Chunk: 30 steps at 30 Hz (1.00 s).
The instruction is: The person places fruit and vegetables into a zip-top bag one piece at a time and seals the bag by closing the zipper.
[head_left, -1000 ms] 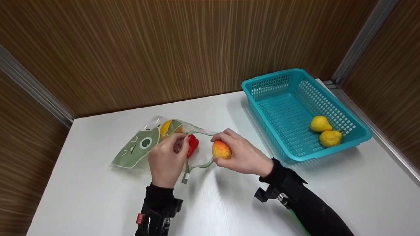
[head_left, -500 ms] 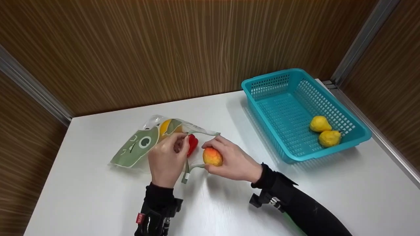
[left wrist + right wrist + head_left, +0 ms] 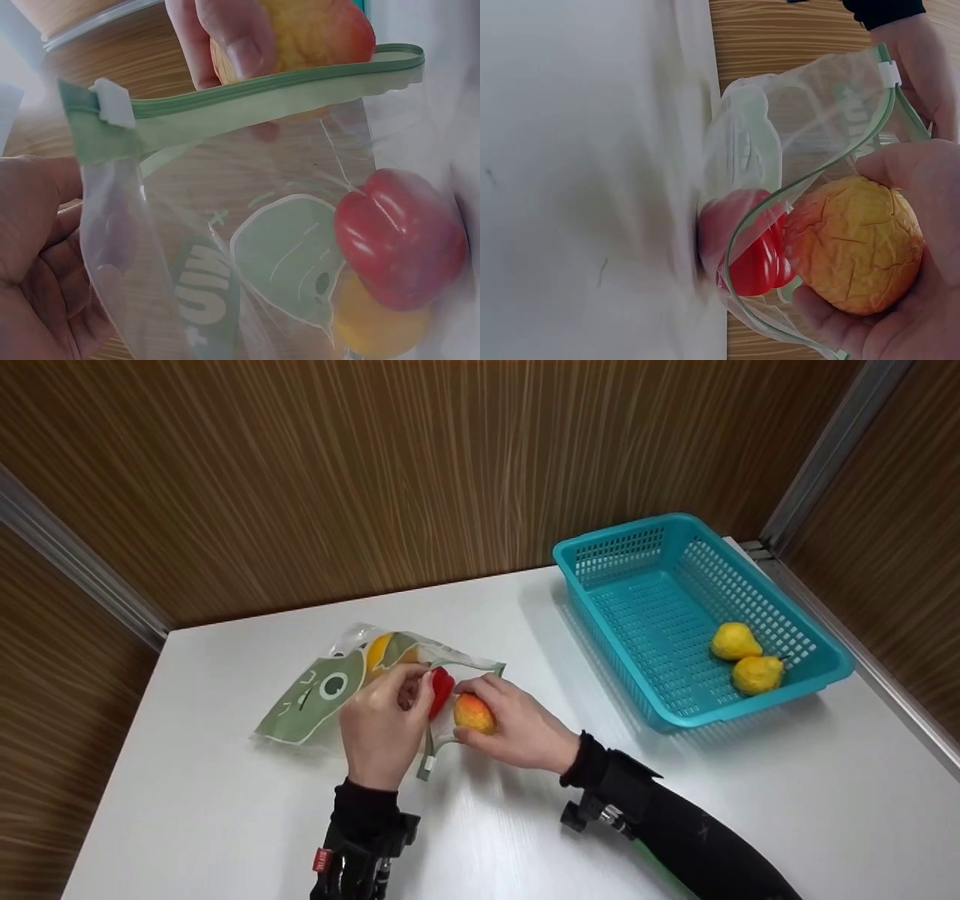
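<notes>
The right hand [image 3: 517,726] curls its fingers round a mottled fruit [image 3: 856,244] at the open bag [image 3: 319,690]; the left hand [image 3: 384,720] grips its edge with bent fingers

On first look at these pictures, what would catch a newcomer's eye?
Probably the turquoise basket at the head view's right, with two yellow pears inside. Next, likely the red bell pepper in the clear zip bag near the middle, and the orange-yellow fruit the right hand holds at the bag's open mouth.
</notes>
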{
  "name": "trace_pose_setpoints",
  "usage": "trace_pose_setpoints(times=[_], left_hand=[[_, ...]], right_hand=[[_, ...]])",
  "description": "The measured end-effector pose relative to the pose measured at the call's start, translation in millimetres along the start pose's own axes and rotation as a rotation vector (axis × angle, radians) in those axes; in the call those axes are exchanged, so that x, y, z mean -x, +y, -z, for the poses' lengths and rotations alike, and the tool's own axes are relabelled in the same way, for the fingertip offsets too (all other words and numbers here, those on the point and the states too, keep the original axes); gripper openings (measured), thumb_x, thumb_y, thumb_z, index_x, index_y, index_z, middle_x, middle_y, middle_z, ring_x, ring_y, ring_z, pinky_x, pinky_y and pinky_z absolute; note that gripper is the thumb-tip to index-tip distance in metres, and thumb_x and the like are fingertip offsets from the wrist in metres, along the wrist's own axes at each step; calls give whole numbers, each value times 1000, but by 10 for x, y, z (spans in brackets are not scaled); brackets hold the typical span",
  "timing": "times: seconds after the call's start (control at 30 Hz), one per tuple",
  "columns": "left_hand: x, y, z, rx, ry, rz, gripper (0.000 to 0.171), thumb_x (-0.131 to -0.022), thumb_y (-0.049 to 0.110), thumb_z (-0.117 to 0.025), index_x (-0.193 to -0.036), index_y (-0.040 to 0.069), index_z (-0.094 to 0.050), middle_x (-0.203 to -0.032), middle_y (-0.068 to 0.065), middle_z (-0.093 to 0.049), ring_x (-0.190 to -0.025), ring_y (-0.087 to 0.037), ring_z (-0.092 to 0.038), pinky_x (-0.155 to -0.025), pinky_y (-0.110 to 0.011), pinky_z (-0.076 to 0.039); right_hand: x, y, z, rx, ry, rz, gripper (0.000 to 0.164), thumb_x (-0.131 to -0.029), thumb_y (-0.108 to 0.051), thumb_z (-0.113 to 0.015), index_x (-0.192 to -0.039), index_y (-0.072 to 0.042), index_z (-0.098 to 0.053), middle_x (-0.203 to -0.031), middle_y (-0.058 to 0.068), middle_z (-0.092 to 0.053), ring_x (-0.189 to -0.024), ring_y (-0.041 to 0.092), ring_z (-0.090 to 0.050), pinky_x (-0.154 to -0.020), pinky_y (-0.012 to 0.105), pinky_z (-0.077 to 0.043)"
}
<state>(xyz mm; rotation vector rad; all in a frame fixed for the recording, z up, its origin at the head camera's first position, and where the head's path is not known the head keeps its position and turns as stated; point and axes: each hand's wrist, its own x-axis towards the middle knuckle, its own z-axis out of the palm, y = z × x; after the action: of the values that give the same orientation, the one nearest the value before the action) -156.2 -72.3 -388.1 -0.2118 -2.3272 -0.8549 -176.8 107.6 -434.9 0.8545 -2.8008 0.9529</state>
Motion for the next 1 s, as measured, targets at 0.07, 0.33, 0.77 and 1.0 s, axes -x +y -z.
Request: trace_pose_setpoints(times=[0.07, 0.33, 0.77, 1.0], left_hand=[[1, -1, -2, 0, 0, -2, 11, -84, 22, -69, -89, 12, -73, -68, 0, -68, -59, -10, -57, -54, -24, -46], [22, -9, -30, -1, 11, -34, 10, -84, 20, -69, -88, 12, -72, -67, 1, -68, -56, -7, -57, -52, -23, -43], [59, 5, -72, 19, 4, -47, 8, -83, 18, -71, -86, 10, -72, -66, 0, -67, -55, -10, -57, -52, -24, -42], [46, -2, -75, 15, 9, -46, 8, -84, 20, -69, -87, 13, -73, -67, 1, -68, -56, -9, -58, -52, -25, -43]], right_hand=[[-52, -5, -21, 29, 0, -4, 43, -84, -40, -66, -121, -19, -54, -113, 0, -59, -89, 11, -57, -74, 22, -52], [-278, 23, -202, 166, -34, 44, 49, -84, -41, -65, -124, -13, -56, -100, 5, -64, -86, 14, -58, -71, 25, -50], [-535, 56, -397, 414, 15, 227, 17, -88, -27, -59, -92, -11, -63, -64, -1, -59, -55, 9, -53, -49, 19, -36], [-661, 58, -468, 1008, 8, 503, 19, -91, -26, -52, -99, -14, -65, -76, -8, -66, -58, 4, -57, -50, 14, -33]])
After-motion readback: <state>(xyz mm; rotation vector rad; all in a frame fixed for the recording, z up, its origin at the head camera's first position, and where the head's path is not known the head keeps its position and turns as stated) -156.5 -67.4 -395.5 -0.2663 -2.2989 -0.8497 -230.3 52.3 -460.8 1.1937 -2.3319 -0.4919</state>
